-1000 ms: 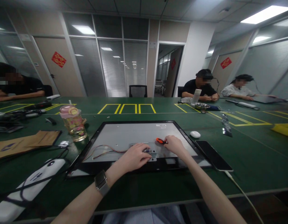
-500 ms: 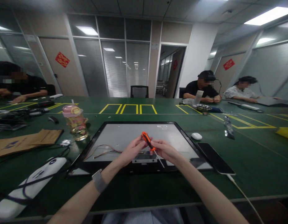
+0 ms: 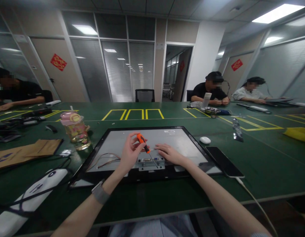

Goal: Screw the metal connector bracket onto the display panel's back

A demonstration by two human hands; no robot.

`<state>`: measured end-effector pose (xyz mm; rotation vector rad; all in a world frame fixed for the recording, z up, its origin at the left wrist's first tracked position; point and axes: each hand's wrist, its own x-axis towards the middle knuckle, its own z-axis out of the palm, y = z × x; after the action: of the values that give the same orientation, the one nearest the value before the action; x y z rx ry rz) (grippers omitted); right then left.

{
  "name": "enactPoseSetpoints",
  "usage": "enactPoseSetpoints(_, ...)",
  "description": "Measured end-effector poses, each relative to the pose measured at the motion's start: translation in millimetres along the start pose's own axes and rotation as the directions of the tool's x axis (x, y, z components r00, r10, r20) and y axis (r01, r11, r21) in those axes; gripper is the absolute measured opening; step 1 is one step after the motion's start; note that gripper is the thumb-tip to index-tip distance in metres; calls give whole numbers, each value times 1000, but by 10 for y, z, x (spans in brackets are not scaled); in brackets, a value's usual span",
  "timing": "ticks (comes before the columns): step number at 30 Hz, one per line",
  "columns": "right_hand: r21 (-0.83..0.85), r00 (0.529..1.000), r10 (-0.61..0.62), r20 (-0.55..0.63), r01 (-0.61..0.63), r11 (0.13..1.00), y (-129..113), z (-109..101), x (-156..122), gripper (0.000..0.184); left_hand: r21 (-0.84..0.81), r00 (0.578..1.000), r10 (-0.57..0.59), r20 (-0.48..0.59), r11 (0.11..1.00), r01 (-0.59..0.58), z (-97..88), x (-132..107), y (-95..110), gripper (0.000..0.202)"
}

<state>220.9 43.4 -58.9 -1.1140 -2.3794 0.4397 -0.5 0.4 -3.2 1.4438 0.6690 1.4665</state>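
Observation:
My left hand (image 3: 130, 149) is closed round the orange-and-black handle of a screwdriver (image 3: 143, 142). The thin shaft slants down to the right, its tip over a metal bracket with connector ports (image 3: 151, 163); whether it touches cannot be made out. My right hand (image 3: 170, 153) lies flat with fingers stretched on the grey back of a flat display panel (image 3: 113, 138), just right of the bracket. The panel has a black frame and lies on the table. Thin wires (image 3: 109, 157) run over its left part.
Left of the panel stand a drink bottle (image 3: 75, 130), brown paper packaging (image 3: 31, 151) and a white power strip (image 3: 41, 187). To the right lie a phone (image 3: 224, 162) on a cable and a white case (image 3: 205, 140). Several people sit across the green table (image 3: 177, 194).
My right hand has come off the screwdriver and now rests on the panel. My left hand keeps the screwdriver, moved slightly left, and the bracket is more exposed.

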Motion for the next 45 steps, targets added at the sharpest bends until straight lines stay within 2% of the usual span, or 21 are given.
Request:
enactPoseSetpoints(10, -3, 1000, 16, 8, -16, 1000, 23, 49, 1, 42, 82, 990, 137, 15, 987, -138, 107, -84, -132, 37)
enactPoseSetpoints(24, -2, 1000, 15, 0, -15, 1000, -2, 42, -5, 41, 108, 991, 131, 39, 985, -135, 126, -93, -102, 35)
enactPoseSetpoints(31, -8, 1000, 15, 5, -15, 1000, -29, 27, -14, 41, 152, 986, 157, 54, 975, -163, 121, -97, -157, 34)
enactPoseSetpoints(34, -10, 1000, 7, 4, -7, 1000, -44, 23, -14, 40, 178, 980, 176, 94, 965, -191, 108, -100, -179, 33)
enactPoseSetpoints(39, -15, 999, 11, 30, -10, 1000, -33, 42, -4, 40, 296, 951, 203, 231, 917, -268, 112, -114, -165, 32)
enactPoseSetpoints(43, 5, 995, 34, 90, -34, 999, 9, 50, 21, 41, 342, 937, 182, 299, 896, -283, 148, -95, -75, 30)
enactPoseSetpoints(45, 19, 991, 43, 126, -46, 999, 34, 44, 38, 40, 347, 933, 207, 296, 886, -306, 171, -63, -6, 29)
